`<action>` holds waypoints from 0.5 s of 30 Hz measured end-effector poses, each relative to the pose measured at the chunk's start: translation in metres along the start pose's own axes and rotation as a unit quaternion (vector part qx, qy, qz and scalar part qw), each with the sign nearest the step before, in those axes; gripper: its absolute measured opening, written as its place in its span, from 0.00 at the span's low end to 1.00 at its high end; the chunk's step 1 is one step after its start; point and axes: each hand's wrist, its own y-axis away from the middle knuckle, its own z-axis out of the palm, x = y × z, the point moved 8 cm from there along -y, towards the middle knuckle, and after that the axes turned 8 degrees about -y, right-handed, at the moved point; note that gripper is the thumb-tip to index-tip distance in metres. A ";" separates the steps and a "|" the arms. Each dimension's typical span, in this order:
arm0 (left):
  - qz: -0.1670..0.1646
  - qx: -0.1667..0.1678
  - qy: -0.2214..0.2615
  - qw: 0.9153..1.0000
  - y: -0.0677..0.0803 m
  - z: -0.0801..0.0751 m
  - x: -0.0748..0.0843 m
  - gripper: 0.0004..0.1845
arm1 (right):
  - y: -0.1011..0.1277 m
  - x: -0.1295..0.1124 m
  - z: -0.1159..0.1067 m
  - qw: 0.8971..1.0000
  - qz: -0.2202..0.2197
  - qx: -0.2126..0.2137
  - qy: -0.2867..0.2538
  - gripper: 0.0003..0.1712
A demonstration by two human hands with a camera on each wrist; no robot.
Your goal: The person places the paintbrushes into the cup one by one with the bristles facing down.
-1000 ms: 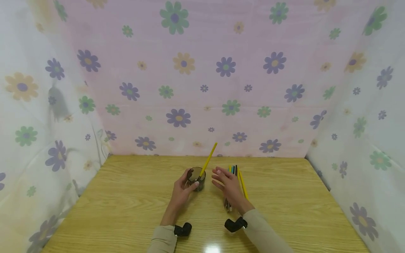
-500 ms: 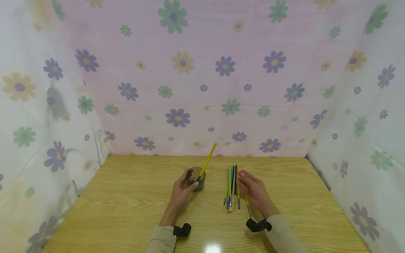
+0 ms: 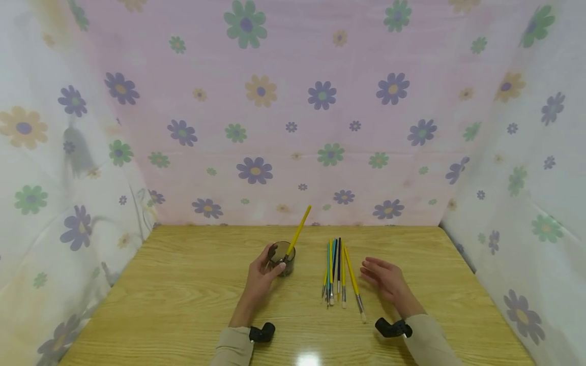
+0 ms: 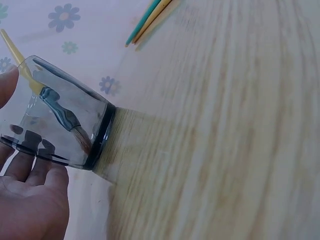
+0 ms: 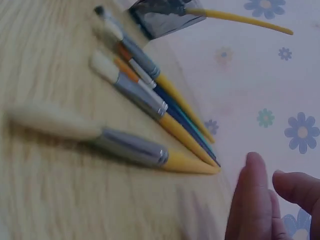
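My left hand (image 3: 260, 279) grips a smoky clear glass (image 3: 287, 267), thumb on the near side and fingers around the far side. Inside the glass leans a yellow-handled paintbrush (image 4: 64, 114), bristles down at the base, its handle sticking out past the rim. Several paintbrushes with yellow, teal and dark handles lie in a bunch (image 3: 333, 272) on the table, bristles toward me. A larger yellow paintbrush (image 5: 135, 145) lies at a slant along the bunch's right side. Right of it, apart from the brushes, my right hand (image 3: 389, 282) is held with nothing in it, fingers extended.
The wood-grain table (image 3: 183, 305) carries the glass and brushes. Flower-patterned cloth (image 3: 293, 101) closes off the back and both sides. Black wrist mounts (image 3: 262, 333) sit at both sleeve cuffs.
My right hand has moved rightward from over the paintbrush bunch to beyond the slanted large brush, uncovering the brushes. The left hand and glass have stayed in place.
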 end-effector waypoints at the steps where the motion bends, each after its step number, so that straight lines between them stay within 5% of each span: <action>1: 0.000 0.000 -0.002 1.000 0.000 0.000 0.000 0.36 | 0.001 0.000 -0.002 1.000 0.001 0.001 0.020 0.33; 6: -0.006 0.000 -0.007 1.000 0.000 -0.001 0.000 0.36 | 0.008 0.002 -0.004 0.992 0.008 0.004 0.124 0.30; 15: -0.009 -0.001 -0.015 1.000 -0.001 -0.001 0.000 0.36 | 0.014 -0.003 0.015 0.962 -0.027 0.027 0.270 0.27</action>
